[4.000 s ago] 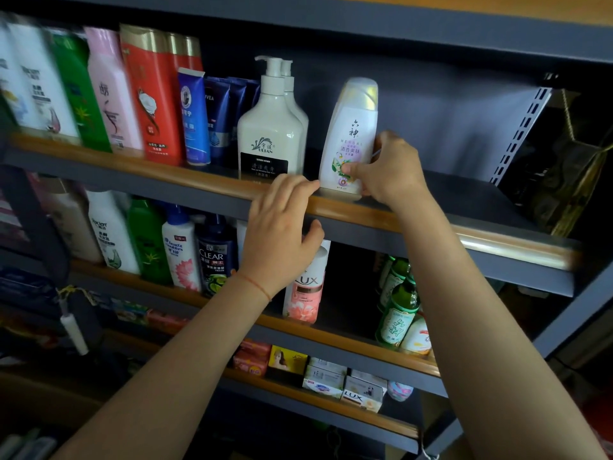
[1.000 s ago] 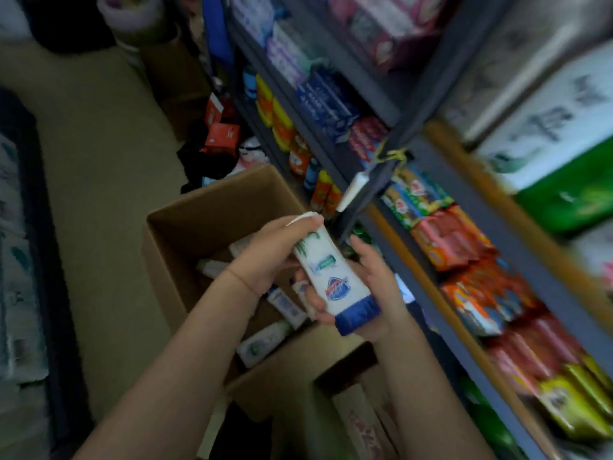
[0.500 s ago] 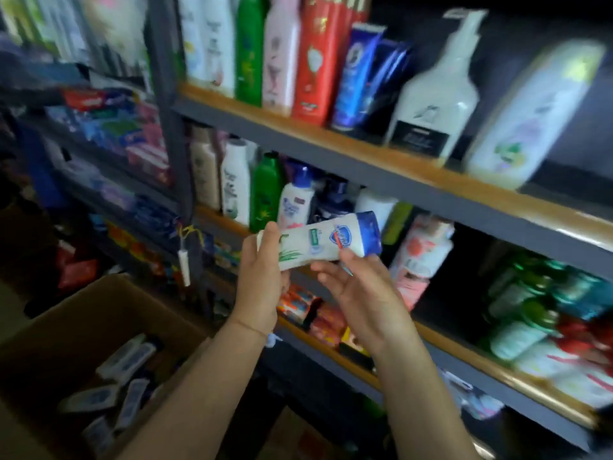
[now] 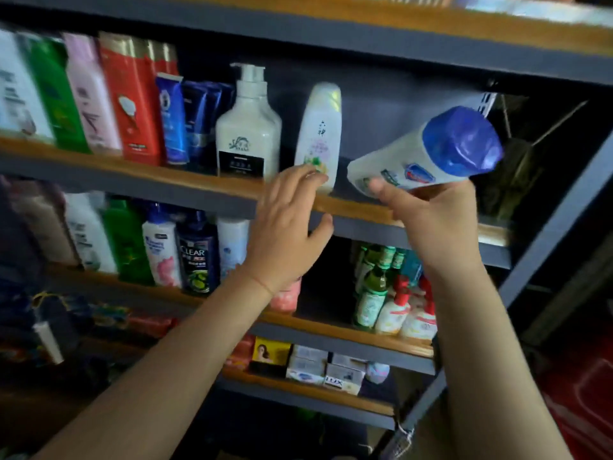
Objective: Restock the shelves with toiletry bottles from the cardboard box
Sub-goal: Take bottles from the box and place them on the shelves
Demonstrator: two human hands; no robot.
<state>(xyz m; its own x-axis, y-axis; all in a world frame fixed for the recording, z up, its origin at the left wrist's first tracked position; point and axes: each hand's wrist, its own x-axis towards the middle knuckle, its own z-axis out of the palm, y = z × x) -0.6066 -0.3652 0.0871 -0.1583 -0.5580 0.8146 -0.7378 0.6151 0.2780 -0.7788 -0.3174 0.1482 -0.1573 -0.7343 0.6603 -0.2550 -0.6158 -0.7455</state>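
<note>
Right hand (image 4: 438,220) gripping white blue-capped bottle (image 4: 428,154), tilting above upper shelf (image 4: 185,182) edge. Left hand (image 4: 285,227), fingers (image 4: 308,175) spread loose, touching pale bottle (image 4: 320,134) standing on shelf.

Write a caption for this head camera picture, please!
Right hand lifts a blue-capped bottle toward the shelf.

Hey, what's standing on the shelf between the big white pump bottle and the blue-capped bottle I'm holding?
Head view: one slim white bottle, upright between pump bottle and blue-capped bottle.
</note>
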